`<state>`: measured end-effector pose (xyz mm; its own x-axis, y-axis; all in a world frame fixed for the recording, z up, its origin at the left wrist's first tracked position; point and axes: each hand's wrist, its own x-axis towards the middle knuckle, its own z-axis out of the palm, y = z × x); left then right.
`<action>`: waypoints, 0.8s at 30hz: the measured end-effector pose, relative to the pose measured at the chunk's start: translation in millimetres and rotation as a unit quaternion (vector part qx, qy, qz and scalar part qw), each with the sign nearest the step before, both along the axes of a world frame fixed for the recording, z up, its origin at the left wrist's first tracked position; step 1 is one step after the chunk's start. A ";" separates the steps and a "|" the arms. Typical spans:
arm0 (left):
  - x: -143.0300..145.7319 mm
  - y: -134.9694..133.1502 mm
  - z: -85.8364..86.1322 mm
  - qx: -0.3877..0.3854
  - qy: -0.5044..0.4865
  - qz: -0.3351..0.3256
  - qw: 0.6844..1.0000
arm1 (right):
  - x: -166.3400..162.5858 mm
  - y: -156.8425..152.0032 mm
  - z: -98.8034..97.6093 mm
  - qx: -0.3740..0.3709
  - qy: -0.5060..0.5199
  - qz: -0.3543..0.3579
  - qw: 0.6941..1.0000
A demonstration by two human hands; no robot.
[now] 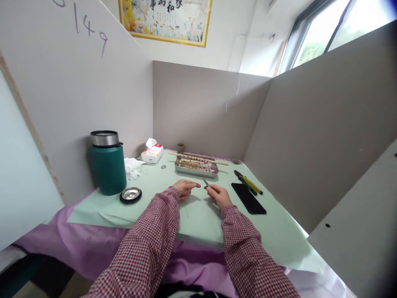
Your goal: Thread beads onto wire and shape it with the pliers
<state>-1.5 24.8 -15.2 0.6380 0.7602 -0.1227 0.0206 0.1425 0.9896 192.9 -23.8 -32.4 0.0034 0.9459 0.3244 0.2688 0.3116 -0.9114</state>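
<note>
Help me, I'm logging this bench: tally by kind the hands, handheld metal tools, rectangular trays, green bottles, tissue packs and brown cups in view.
Hands, left hand and right hand: 2
Metal tool: 1
Rectangular tray: 1
Green bottle: 1
Tissue pack: 1
Brown cup: 1
Total: 7

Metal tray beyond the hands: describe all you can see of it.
The tray is shallow, rectangular and silver-coloured, apparently metal, with low raised walls. It lies flat on the pale green covering. Small gold-toned bits are scattered mostly in its left part, red and pale ones mostly in its right; they are too small to identify. A light, wooden-looking stick lies across it, overhanging both sides. Neither the left hand nor the right hand touches the tray.
</note>
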 end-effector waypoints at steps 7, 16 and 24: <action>-0.2 -0.5 0.4 -0.005 0.000 0.001 1.000 | 2.7 1.3 -1.0 -0.012 0.025 0.029 0.999; -3.8 -1.8 2.4 -0.014 -0.014 -0.016 1.000 | 4.1 -3.3 4.6 -0.029 0.048 0.073 0.996; -8.9 0.6 2.4 -0.023 0.000 -0.026 0.999 | 7.0 -3.9 2.8 -0.033 0.016 0.055 0.998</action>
